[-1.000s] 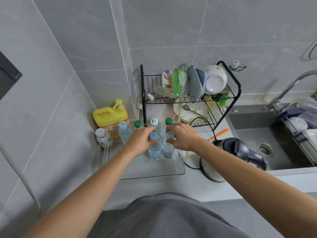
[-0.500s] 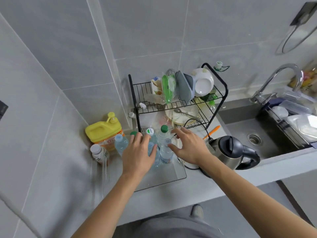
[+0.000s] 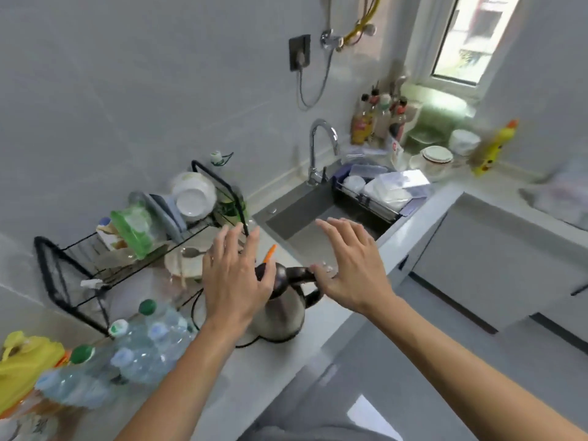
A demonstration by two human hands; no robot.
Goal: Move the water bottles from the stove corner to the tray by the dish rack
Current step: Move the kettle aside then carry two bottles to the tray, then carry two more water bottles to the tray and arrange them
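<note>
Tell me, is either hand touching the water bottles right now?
Apart. The head view shows both hands open over the kettle: the left hand and right hand sit well to the right of the water bottles, with bare counter between them.

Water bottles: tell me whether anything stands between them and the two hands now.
Nothing visible does. The clear plastic water bottles stand grouped at lower left beside the black wire dish rack. Both the left hand and right hand hover empty above the steel kettle, away from them.
</note>
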